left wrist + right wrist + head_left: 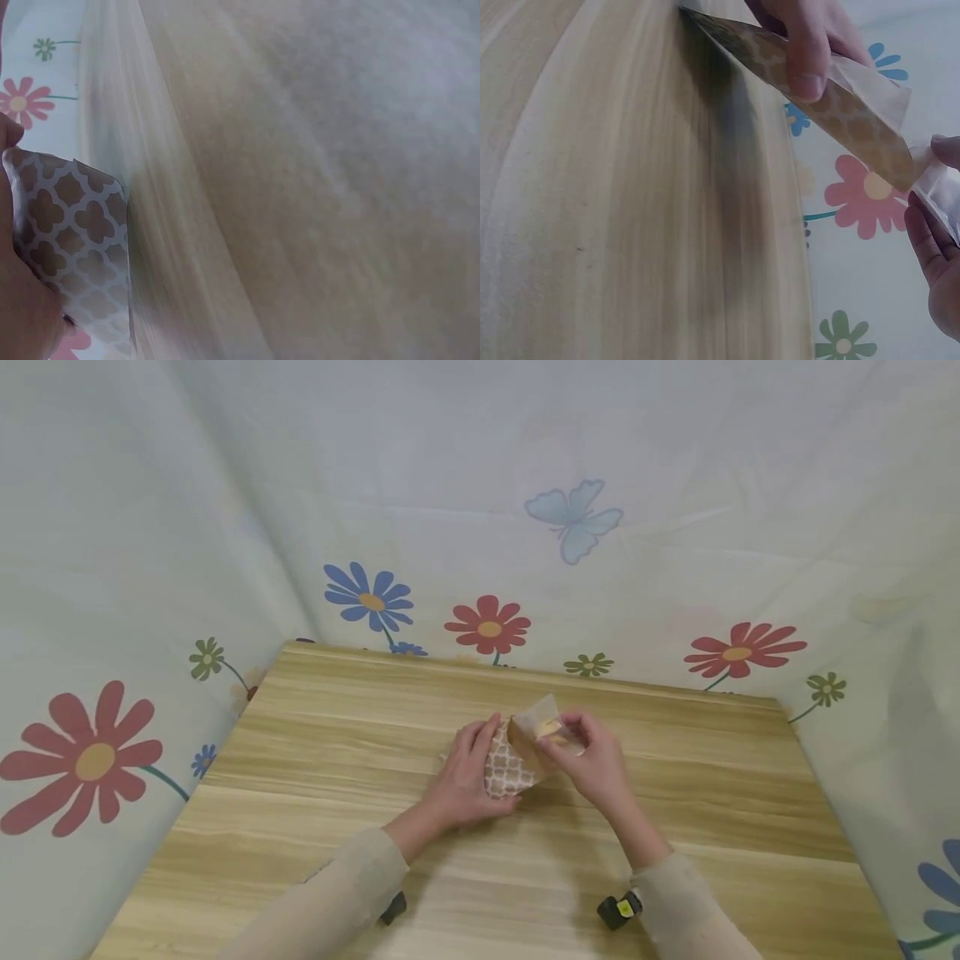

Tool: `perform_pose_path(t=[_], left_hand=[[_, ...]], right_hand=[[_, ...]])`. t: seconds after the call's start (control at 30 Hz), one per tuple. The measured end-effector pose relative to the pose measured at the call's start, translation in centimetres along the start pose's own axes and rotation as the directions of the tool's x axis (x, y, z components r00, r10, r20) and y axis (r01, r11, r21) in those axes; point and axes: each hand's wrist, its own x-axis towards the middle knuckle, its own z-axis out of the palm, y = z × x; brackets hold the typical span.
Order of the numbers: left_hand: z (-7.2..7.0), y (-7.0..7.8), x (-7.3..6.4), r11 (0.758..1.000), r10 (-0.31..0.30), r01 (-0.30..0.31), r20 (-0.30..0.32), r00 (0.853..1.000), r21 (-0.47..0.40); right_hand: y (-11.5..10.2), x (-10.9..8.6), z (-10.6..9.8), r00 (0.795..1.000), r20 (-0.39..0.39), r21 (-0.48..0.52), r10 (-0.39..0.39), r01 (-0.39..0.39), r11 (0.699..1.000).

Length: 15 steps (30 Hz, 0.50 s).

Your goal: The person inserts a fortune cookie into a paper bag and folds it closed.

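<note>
A brown paper bag [508,770] with a white lattice pattern is held above the wooden table. My left hand [465,783] grips it from the left, its thumb along the near side; in the right wrist view that thumb presses the bag's face. At the bag's mouth, my right hand [600,762] pinches a clear, crinkly plastic packet [537,717] with a yellowish patch. The packet overlaps the bag's opening, and its lower part is hidden there. In the left wrist view the patterned bag [79,232] shows beside the left palm.
Beneath both hands lies a wood-grain table [337,727]. A pale curtain [420,460] printed with flowers and a butterfly hangs behind its far edge and along the sides. A small black device [619,910] sits under the right wrist, another [393,907] under the left.
</note>
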Motion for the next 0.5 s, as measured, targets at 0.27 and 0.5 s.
perform_pose_path(t=[0.27, 0.5], left_hand=[[0.7, 0.0, 0.1, 1.000, 0.015, -0.014, -0.050, 0.999, 0.022], [1.0, 0.1, 0.1, 1.000, 0.013, -0.013, -0.056, 0.998, 0.011]], right_hand=[[0.1, -0.3, 0.7, 0.999, -0.006, -0.135, -0.042, 0.041, 0.990], [-0.1, -0.1, 1.5, 0.990, 0.015, -0.208, -0.140, 0.140, 0.968]])
